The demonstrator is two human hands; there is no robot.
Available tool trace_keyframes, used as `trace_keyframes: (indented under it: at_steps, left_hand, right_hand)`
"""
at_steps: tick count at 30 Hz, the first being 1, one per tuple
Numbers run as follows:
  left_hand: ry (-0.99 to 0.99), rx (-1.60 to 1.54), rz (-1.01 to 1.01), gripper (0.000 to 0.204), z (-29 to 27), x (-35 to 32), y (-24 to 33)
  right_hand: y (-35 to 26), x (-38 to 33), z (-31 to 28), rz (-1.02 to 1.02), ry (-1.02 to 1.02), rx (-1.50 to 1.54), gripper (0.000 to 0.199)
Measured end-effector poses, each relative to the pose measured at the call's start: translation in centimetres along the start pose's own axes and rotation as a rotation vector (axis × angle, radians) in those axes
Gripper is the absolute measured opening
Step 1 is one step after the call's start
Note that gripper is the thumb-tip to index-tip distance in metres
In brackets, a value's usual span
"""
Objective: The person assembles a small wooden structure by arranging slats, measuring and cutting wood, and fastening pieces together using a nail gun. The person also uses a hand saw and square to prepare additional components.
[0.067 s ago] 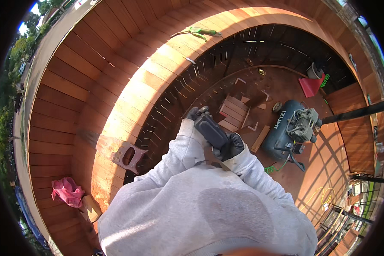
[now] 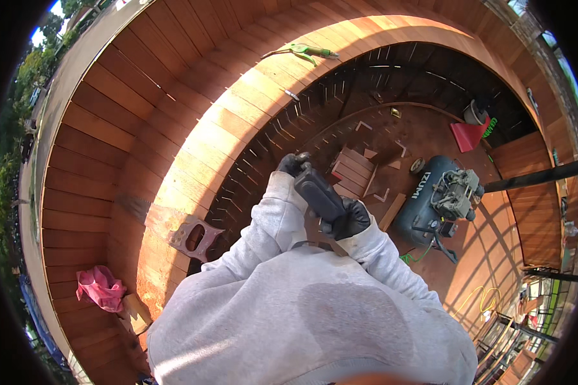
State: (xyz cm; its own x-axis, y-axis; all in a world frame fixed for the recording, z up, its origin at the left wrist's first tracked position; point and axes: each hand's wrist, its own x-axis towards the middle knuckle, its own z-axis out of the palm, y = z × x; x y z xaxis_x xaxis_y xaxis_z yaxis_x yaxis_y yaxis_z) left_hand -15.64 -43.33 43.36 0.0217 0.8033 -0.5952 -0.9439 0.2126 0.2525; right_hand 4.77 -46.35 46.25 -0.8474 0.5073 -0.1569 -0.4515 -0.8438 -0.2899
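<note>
Both my hands wear black gloves and are in front of my chest, with a black oblong case-like object (image 2: pixel 319 194) slanting between them. Its exact kind is not clear. My left hand (image 2: pixel 292 165) is closed at its upper left end, fingers curled by the edge. My right hand (image 2: pixel 351 220) wraps around its lower right end. A handsaw (image 2: pixel 196 238) lies on the curved wooden bench to the left of my left forearm. Green-handled pliers or a clamp-like tool (image 2: pixel 302 51) rest farther along that bench.
A dark air compressor (image 2: pixel 424 196) stands on the floor to the right, with a green coiled hose. Nearby are a slatted wooden piece (image 2: pixel 352 172), wood offcuts and a red dustpan-like item (image 2: pixel 467 135). A pink cloth (image 2: pixel 101 289) lies on the bench at left.
The view has shifted slightly. The fingers of my left hand have moved a little at the object's upper end; my right hand keeps its hold.
</note>
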Motion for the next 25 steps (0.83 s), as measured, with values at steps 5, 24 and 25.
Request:
trace_keyframes:
  at_steps: [5,24,25]
  left_hand:
    - [0.395,1.359,1.180,0.021,2.9,5.0,15.7]
    - [-0.379,0.969,0.634,0.059,11.3,-1.2,15.2]
    - [-0.511,0.993,0.592,0.067,12.6,-3.7,14.5]
  right_hand:
    - [-6.0,5.0,-0.1,-0.349,0.289,-0.682,0.035]
    - [-15.5,4.1,10.4,-0.792,0.169,-1.365,0.076]
    - [-15.9,4.2,12.0,-0.790,0.083,-1.341,0.076]
